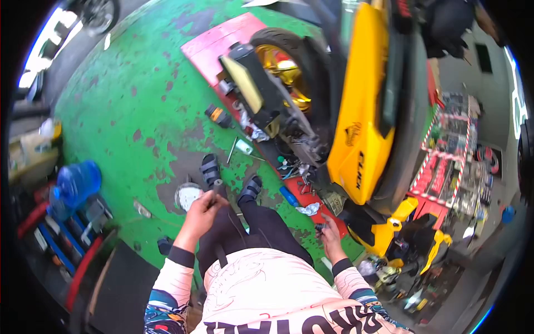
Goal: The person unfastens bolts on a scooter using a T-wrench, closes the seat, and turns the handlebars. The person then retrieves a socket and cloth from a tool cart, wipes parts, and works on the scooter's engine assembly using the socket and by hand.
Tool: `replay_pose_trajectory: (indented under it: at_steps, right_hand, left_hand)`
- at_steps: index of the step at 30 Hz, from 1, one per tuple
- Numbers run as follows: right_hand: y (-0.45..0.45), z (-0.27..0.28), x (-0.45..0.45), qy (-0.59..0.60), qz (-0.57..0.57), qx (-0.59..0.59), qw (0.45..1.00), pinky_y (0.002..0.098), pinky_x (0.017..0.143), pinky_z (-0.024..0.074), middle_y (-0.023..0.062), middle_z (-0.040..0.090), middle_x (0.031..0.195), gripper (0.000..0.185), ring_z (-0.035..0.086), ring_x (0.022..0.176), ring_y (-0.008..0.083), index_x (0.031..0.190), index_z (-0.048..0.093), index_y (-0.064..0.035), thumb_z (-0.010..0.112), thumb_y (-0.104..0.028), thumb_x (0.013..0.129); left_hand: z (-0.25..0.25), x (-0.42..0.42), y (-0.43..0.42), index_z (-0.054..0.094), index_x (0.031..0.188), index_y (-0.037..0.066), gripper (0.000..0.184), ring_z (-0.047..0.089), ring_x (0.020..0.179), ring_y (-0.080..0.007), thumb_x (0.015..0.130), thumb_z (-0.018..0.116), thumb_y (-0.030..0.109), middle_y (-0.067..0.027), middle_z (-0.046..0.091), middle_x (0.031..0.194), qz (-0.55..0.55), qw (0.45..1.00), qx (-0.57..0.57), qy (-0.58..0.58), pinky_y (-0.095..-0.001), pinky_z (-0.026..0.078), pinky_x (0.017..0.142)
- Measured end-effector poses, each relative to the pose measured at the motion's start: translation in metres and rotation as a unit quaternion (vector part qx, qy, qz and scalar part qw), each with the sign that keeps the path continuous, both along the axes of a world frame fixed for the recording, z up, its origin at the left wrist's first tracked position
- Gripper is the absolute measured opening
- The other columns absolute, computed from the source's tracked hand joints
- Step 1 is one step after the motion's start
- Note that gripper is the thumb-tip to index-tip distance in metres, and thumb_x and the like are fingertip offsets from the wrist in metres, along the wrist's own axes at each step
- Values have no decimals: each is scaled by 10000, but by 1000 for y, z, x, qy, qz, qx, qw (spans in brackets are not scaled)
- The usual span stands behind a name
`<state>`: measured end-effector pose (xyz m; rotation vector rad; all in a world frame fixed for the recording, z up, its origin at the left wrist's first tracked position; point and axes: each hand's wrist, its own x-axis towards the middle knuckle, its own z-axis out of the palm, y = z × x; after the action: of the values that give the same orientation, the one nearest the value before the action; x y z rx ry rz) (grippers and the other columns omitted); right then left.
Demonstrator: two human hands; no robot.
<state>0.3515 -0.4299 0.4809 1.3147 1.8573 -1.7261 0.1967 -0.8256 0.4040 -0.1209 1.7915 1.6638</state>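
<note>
My left hand [203, 213] is closed in a pinch above my left leg. A small grey metal piece [218, 183] with a round end shows at its fingertips; its exact kind cannot be made out. Out to the side, near the red edge of the stand, my right hand [331, 238] has its fingers curled round a small dark part [319, 227]. Beyond both hands stands a yellow and black scooter [361, 128], its gold-rimmed rear wheel [286, 69] exposed beside the engine unit [245, 83].
Tools and small parts lie along the red platform [305, 192], with a blue cylinder [288, 196] and a crumpled white wrapper [309, 209]. A round white dish [188, 196] sits by my feet. At left are a water jug [80, 181] and a rack [58, 245].
</note>
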Motion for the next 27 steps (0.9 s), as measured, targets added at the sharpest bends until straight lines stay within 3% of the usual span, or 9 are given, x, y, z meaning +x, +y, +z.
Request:
replay_pose_trajectory:
  at_steps: [4, 8, 14, 16, 20, 22, 24, 26, 27]
  right_hand:
    - [27, -10, 40, 93, -206, -27, 974, 324, 675, 480, 71, 580, 948, 290, 554, 767, 183, 1123, 601, -74, 473, -183, 888]
    - [102, -5, 81, 142, -398, 57, 904, 346, 529, 408, 58, 574, 784, 219, 505, 600, 189, 877, 572, -98, 452, -279, 900]
    - [265, 36, 118, 265, -633, 101, 720, 335, 538, 334, -28, 472, 606, 507, 425, 508, 162, 735, 492, -176, 380, -641, 900]
    - [313, 57, 116, 268, -716, 114, 634, 353, 594, 329, -48, 452, 585, 526, 403, 507, 159, 743, 483, -190, 386, -687, 888]
    - [391, 47, 150, 326, -740, 112, 577, 376, 651, 355, -54, 483, 630, 500, 450, 566, 153, 781, 498, -211, 388, -685, 894]
    - [410, 35, 148, 422, -786, 87, 444, 385, 683, 401, -64, 511, 691, 416, 506, 660, 136, 804, 498, -235, 427, -631, 908]
    - [406, 36, 136, 465, -712, 205, 484, 377, 746, 449, -76, 524, 749, 346, 550, 781, 110, 807, 496, -245, 478, -578, 903]
    - [461, -7, 202, 514, -646, 134, 549, 256, 582, 472, -98, 518, 639, 308, 568, 599, 78, 742, 475, -270, 576, -533, 867]
    - [444, 11, 196, 525, -647, 72, 549, 218, 506, 438, -104, 483, 567, 336, 501, 473, 64, 700, 455, -266, 635, -514, 838]
  left_hand:
    - [-8, -26, -12, 602, 898, 11, 132, 632, 851, -158, 847, 549, -98, -55, 655, 862, 40, 998, 32, -22, -290, 505, 819]
    - [-13, -42, -8, 582, 944, 8, 142, 624, 856, -164, 902, 490, -92, -75, 654, 893, -2, 999, 50, 4, -311, 505, 819]
    - [17, -42, 31, 540, 947, 18, 90, 627, 853, -168, 932, 500, -61, -87, 636, 880, -16, 999, 49, 19, -318, 516, 813]
    - [26, -29, 44, 531, 945, 17, 87, 627, 849, -173, 927, 502, -62, -90, 631, 876, 5, 1000, 23, 15, -320, 521, 809]
    - [38, 1, 68, 535, 945, 8, 78, 628, 830, -175, 914, 526, -64, -86, 629, 862, 31, 999, 0, 8, -318, 530, 797]
    - [34, 15, 73, 536, 945, 2, 79, 632, 824, -177, 906, 538, -67, -85, 628, 857, 9, 1000, -19, 23, -322, 534, 793]
    - [45, 28, 76, 540, 936, -7, 80, 638, 814, -180, 893, 559, -72, -83, 627, 846, -5, 999, -38, 30, -324, 540, 783]
    - [72, 35, 91, 545, 904, -10, 64, 642, 809, -190, 891, 568, -68, -89, 630, 843, 27, 998, -44, 22, -335, 542, 782]
    - [76, 36, 94, 547, 883, -9, 58, 644, 808, -199, 896, 568, -62, -97, 635, 843, 47, 998, -37, 19, -345, 542, 787]
